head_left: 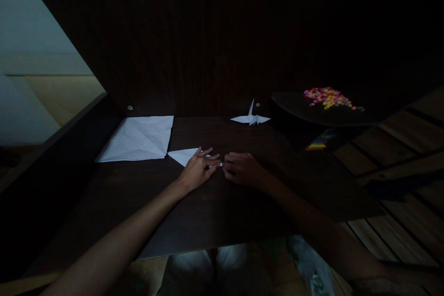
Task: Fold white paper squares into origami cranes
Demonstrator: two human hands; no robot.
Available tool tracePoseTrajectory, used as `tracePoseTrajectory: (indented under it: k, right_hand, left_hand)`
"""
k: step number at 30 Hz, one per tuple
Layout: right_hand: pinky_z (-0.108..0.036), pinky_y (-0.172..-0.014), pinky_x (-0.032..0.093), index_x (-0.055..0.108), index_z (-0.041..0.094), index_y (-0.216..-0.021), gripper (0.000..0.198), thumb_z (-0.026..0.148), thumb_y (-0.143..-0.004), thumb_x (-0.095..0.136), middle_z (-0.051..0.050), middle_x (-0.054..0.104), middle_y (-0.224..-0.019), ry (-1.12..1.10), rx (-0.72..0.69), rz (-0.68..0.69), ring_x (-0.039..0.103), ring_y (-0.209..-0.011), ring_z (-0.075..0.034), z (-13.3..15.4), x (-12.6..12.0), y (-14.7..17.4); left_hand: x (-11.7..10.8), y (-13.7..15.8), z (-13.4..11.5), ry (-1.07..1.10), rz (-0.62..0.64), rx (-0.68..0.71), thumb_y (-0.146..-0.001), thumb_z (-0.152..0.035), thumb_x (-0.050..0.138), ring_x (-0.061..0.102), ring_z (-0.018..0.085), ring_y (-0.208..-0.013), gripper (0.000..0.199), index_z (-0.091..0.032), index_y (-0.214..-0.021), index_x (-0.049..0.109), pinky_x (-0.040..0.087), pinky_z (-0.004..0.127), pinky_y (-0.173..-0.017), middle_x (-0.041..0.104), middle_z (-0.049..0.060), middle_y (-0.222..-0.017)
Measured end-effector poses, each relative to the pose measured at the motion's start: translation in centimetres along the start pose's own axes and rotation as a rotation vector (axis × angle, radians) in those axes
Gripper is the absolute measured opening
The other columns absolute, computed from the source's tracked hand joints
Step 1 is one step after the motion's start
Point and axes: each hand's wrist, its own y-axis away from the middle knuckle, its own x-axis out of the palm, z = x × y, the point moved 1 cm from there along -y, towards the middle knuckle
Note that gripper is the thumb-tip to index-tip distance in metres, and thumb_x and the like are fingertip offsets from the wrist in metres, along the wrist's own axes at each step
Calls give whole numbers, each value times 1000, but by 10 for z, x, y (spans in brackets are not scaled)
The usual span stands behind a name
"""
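A piece of folded white paper (182,155) lies on the dark tabletop, its pointed end toward the left. My left hand (198,168) rests flat over its right part with the fingers spread, pressing it down. Just to the right, my right hand (243,169) is closed, fingertips pinching the narrow right tip of the paper. The two hands are close together but apart. A stack of creased white square sheets (144,136) sits to the left, almost touching the folded paper's left point. Behind my right hand stands a folded white paper crane (252,119).
A rounded dark shelf (294,112) at the right bears a heap of small colorful pieces (329,97). Under it is a rainbow-striped item (317,143). A dark panel (208,46) rises behind the tabletop (149,208), and a low side wall (62,134) bounds its left.
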Motion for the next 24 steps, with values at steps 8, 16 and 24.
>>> tracePoseTrajectory:
  k: [8,16,24]
  right_hand:
    - [-26,-65,39,68,19,-88,14,18,-80,56,-4,63,-85,-178,96,-132,57,-78,-16,-12,1,3]
    - [-26,-64,39,68,18,-82,11,23,-82,58,-5,64,-82,-204,38,-159,57,-73,-15,-10,3,1]
    - [-24,-66,41,68,17,-84,10,20,-84,58,-4,64,-82,-262,58,-161,58,-74,-13,-12,7,0]
  left_hand:
    - [-2,-2,-5,-1,20,0,-88,-22,52,46,28,-129,23,-23,-103,70,19,64,-109,66,6,-119]
    - [-1,-1,-5,-8,4,26,-88,-20,52,48,28,-127,25,-22,-107,68,20,63,-110,66,7,-119]
    - [0,-1,-3,-5,-24,45,-89,-20,52,48,28,-127,25,-22,-107,68,19,64,-109,66,6,-119]
